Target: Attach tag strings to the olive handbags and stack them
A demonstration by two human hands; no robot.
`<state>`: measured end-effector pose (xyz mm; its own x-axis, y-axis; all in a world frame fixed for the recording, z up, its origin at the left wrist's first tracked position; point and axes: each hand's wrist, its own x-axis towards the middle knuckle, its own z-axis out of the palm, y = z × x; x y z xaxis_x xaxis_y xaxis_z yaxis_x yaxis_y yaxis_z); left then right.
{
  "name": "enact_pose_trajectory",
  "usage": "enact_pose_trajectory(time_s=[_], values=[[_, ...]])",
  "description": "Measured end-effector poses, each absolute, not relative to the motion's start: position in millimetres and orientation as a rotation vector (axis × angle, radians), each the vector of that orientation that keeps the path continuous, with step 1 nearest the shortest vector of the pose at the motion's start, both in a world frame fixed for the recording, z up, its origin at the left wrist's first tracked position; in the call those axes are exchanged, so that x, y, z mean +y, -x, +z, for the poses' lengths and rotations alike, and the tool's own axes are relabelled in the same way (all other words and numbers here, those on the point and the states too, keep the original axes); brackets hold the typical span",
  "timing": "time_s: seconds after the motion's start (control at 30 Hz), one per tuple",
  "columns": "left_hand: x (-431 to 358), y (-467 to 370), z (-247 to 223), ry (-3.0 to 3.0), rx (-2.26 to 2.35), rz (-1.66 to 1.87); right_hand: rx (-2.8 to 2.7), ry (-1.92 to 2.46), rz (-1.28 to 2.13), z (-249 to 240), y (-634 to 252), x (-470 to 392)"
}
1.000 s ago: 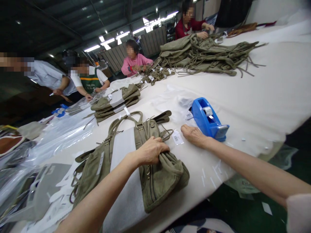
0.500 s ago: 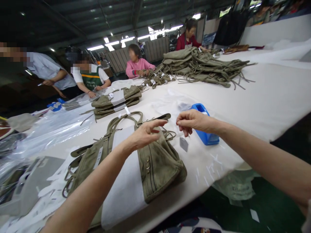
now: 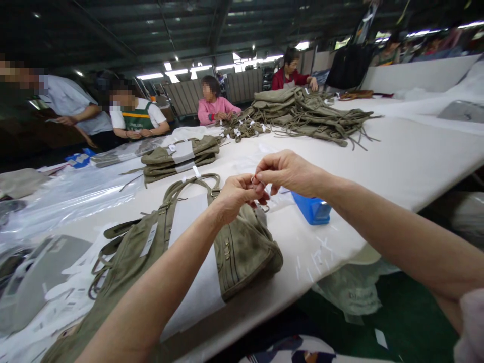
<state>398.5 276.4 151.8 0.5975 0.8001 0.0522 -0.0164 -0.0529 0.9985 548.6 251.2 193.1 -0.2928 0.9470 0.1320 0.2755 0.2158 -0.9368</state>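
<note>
An olive green bag (image 3: 242, 247) lies on the white table (image 3: 416, 156), wrapped in a white paper band (image 3: 191, 224). Both my hands are raised just above the bag's buckled end, fingertips meeting. My right hand (image 3: 289, 171) pinches the thin loop of a small hang tag, which shows as a little ring at the fingertips. My left hand (image 3: 236, 194) pinches the same loop from the other side. The tag itself is mostly hidden behind my fingers. A blue tape dispenser (image 3: 312, 209) stands under my right wrist.
A folded stack of olive bags (image 3: 181, 154) lies behind mine, and a big pile of bags with straps (image 3: 302, 108) lies farther back. Clear plastic sleeves (image 3: 75, 191) cover the left side. Several co-workers stand along the far edge. Paper scraps (image 3: 313, 259) lie near the front edge.
My left hand let go of the bag and rose. My right hand lifted the tag off the table, and both hands came together above the bag.
</note>
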Motion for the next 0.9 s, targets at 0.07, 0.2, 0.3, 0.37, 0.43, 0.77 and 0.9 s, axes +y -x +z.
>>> enact_pose_trajectory(time_s=[0.07, 0.2, 0.3, 0.37, 0.43, 0.77, 0.9], values=[[275, -395, 156, -1.491, 0.694, 0.744, -1.763, 1.158, 1.021, 197, -548, 249], [271, -392, 157, -1.504, 0.717, 0.705, -1.846, 1.169, 0.89, 198, -545, 247], [268, -390, 156, -1.501, 0.717, 0.665, -1.846, 1.161, 0.858, 193, -542, 248], [266, -389, 155, -1.496, 0.718, 0.653, -1.844, 1.145, 0.846, 190, -540, 249], [265, -387, 154, -1.486, 0.718, 0.645, -1.847, 1.119, 0.849, 187, -537, 250], [255, -369, 149, -1.219, 0.725, 0.794, -1.612, 0.885, 1.286, 159, -519, 248], [254, -357, 154, -1.021, 0.742, 0.956, -1.484, 0.728, 1.443, 131, -511, 247]])
